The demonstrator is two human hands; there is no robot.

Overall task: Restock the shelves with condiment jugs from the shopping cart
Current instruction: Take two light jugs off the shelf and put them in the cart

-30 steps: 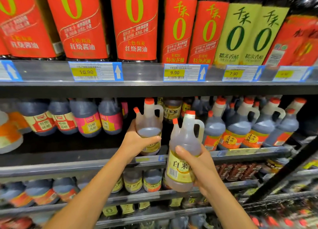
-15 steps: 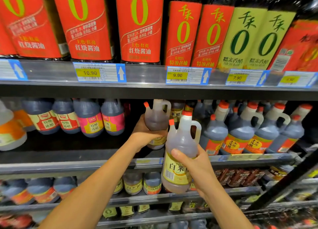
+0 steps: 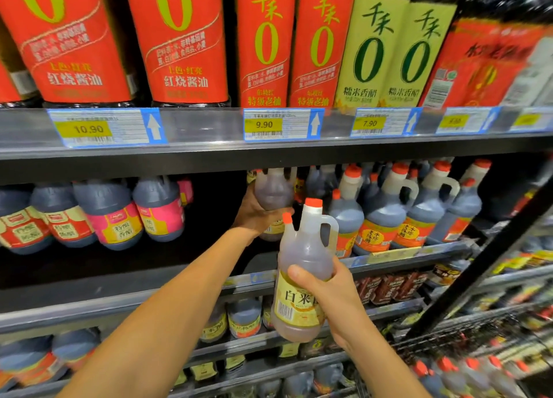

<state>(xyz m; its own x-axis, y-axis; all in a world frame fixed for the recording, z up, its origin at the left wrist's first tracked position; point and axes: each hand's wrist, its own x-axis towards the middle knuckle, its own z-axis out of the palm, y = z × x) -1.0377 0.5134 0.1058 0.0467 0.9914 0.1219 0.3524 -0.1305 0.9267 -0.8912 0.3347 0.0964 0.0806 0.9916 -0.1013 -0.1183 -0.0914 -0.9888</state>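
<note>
Left grip (image 3: 254,215) is wrapping round the belly of a pale vinegar jug (image 3: 273,189) and holding it inside the middle shelf (image 3: 119,281), in the dark gap between two groups of dark jugs. The upper shelf edge (image 3: 209,158) is hiding this jug's top. Whether its base is touching the shelf cannot be told.

Right grip (image 3: 326,290) is clasping a white rice vinegar jug (image 3: 302,257) by its lower body, with the thumb lying across the yellow label. It is holding the jug near upright in front of the middle shelf's edge, where it is overlapping the first jug's lower part.

A black bar (image 3: 478,263) is crossing diagonally in front of the shelves at lower right.

Counts:
- Two jugs are being held, one per grip.
- Four red- and pink-labelled jugs (image 3: 110,218) are standing left of the gap.
- At least four orange-labelled jugs (image 3: 380,218) are standing in the front row right of it, with more behind.
- The upper shelf is showing two wide red soy sauce bottles (image 3: 179,44), two narrow red bottles (image 3: 264,47) and two green-labelled bottles (image 3: 371,50).
- Five price tags (image 3: 263,124) are showing, and three are reading 10.90, 9.90 and 7.90.

Contents: both held jugs are carrying pale brownish liquid.
</note>
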